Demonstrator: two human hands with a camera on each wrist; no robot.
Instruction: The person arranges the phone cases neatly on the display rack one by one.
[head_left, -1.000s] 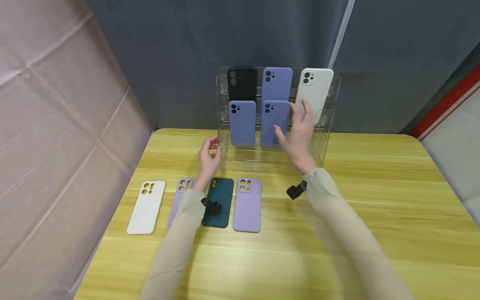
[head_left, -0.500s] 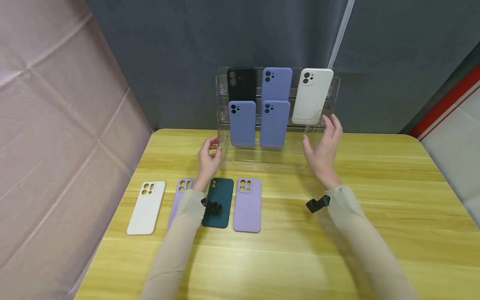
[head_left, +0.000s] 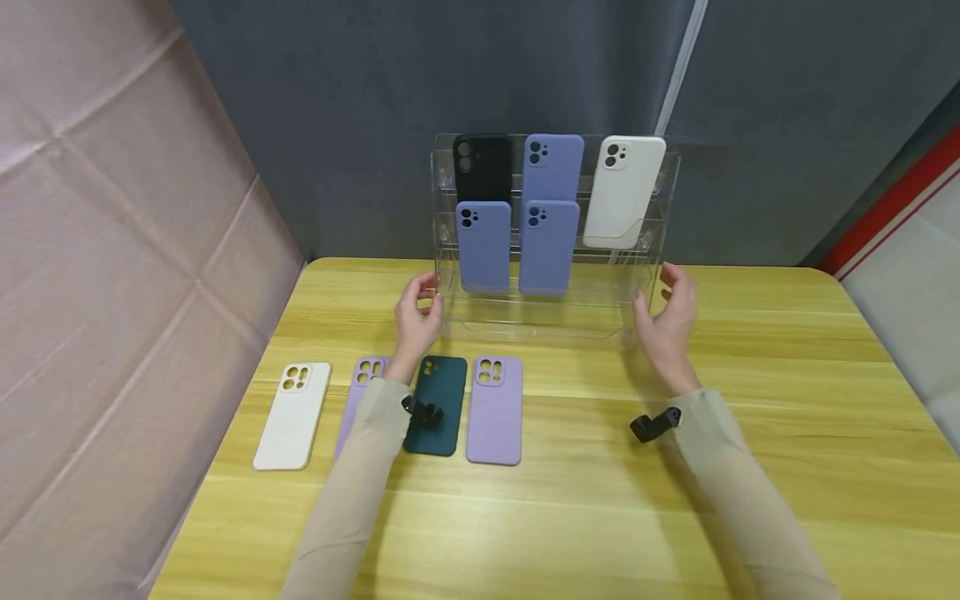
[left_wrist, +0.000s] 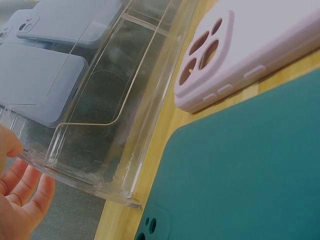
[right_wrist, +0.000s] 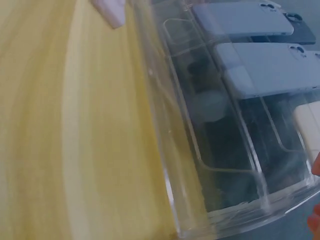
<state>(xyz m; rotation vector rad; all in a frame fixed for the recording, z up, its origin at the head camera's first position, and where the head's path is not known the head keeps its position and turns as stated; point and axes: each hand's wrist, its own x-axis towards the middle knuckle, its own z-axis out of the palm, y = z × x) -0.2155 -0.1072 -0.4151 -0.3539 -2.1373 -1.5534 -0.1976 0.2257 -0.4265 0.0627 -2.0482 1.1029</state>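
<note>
The left hand point(head_left: 417, 321) grips the left side of a clear stand point(head_left: 543, 325), its thumb on the inner face and its fingers curled behind the outer one. The right hand point(head_left: 669, 321) is at the stand's right side, thumb and fingers parted astride the edge; whether it grips cannot be told. The stand is on the far part of the table point(head_left: 787, 450), holding a black case point(head_left: 482, 165), a white case point(head_left: 625, 196) at right and three blue cases point(head_left: 484, 254). Nearer, at left, a green case point(head_left: 450, 404) lies between two purple cases point(head_left: 495, 421).
</note>
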